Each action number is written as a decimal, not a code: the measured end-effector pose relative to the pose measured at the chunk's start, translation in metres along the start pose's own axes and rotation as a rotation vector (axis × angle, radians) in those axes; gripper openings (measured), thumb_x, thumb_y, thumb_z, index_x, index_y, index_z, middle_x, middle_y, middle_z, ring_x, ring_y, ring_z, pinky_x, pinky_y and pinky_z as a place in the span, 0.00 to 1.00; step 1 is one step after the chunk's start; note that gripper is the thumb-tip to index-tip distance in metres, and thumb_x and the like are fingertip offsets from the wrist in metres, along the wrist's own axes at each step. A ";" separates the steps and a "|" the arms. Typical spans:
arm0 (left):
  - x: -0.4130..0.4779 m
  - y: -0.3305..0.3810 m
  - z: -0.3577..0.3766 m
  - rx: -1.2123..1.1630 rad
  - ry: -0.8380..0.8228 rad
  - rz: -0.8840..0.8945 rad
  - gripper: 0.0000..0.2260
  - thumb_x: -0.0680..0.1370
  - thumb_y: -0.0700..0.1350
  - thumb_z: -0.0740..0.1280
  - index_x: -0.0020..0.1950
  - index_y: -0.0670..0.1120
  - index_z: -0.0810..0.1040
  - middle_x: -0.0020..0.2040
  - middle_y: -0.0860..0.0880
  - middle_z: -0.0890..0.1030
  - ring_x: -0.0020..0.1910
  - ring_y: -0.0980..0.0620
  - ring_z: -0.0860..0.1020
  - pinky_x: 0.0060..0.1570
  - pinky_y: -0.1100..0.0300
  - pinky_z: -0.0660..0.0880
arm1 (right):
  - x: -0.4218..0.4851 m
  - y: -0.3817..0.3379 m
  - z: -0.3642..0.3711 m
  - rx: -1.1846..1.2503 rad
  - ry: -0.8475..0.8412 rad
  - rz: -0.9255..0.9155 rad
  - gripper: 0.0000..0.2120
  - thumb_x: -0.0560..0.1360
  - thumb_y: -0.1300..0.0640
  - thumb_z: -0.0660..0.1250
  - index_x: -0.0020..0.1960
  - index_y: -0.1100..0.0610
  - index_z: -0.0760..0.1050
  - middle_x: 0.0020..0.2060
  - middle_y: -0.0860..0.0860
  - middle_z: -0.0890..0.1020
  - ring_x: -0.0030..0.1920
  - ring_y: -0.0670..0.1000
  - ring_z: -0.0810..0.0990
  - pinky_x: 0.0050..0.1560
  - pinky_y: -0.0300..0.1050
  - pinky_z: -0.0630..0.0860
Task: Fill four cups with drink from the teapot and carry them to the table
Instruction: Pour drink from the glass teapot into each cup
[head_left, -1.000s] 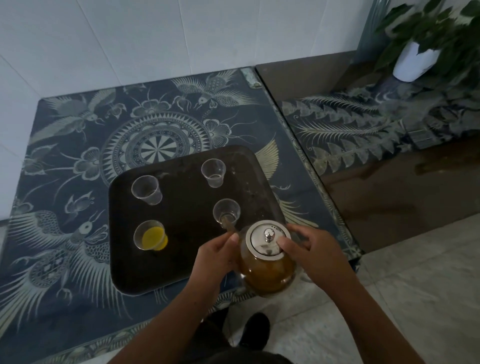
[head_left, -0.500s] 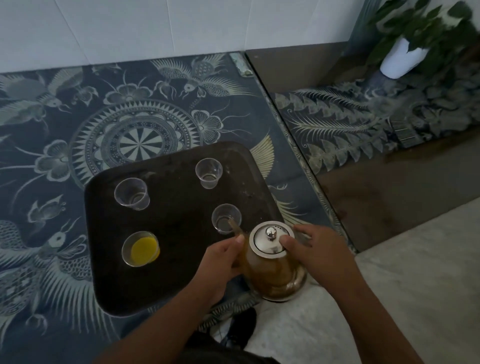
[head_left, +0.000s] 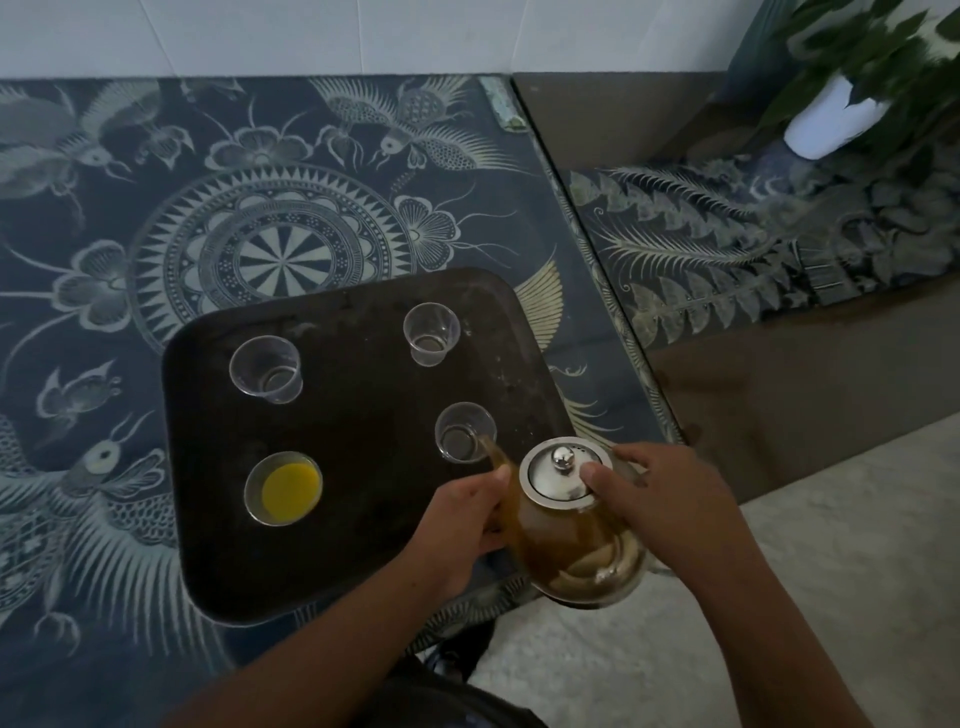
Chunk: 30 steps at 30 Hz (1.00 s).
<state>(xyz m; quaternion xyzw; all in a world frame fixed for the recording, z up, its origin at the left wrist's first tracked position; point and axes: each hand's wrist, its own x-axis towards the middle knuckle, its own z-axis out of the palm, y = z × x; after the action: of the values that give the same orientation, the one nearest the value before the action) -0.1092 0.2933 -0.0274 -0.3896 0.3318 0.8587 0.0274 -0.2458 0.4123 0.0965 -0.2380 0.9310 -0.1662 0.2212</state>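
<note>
Hands curled round tilted teapot (head_left: 571, 545): left hand (head_left: 462, 525) by spout (head_left: 494, 453), right hand's (head_left: 670, 499) thumb on lid (head_left: 558, 478).

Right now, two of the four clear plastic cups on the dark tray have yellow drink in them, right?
No, only one. The head view shows yellow drink in the near-left clear plastic cup; the far-left cup, far-right cup and near-right cup on the dark tray show none.

No readable text, labels, brands or numbers on any visible surface.
</note>
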 end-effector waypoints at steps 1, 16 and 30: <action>0.000 0.000 0.000 -0.007 -0.001 -0.003 0.18 0.86 0.50 0.62 0.61 0.36 0.82 0.57 0.36 0.86 0.52 0.44 0.85 0.51 0.54 0.83 | 0.001 -0.001 -0.001 -0.007 -0.008 -0.001 0.16 0.72 0.38 0.68 0.50 0.49 0.83 0.33 0.35 0.77 0.37 0.37 0.76 0.36 0.35 0.68; 0.000 0.000 -0.001 -0.115 -0.073 -0.042 0.16 0.86 0.50 0.60 0.56 0.44 0.86 0.46 0.46 0.88 0.42 0.53 0.87 0.45 0.57 0.82 | 0.004 -0.029 -0.010 -0.163 -0.063 0.030 0.22 0.73 0.36 0.66 0.55 0.51 0.82 0.45 0.48 0.84 0.44 0.47 0.80 0.47 0.46 0.76; -0.003 0.000 0.002 -0.142 -0.101 -0.026 0.18 0.87 0.49 0.59 0.62 0.40 0.83 0.50 0.43 0.88 0.48 0.48 0.86 0.50 0.54 0.82 | 0.002 -0.044 -0.016 -0.246 -0.062 0.047 0.28 0.74 0.35 0.66 0.66 0.52 0.78 0.60 0.51 0.83 0.56 0.52 0.80 0.56 0.49 0.76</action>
<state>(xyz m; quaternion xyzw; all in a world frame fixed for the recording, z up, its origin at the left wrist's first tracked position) -0.1086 0.2952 -0.0249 -0.3509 0.2634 0.8982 0.0278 -0.2390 0.3776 0.1276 -0.2463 0.9424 -0.0383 0.2230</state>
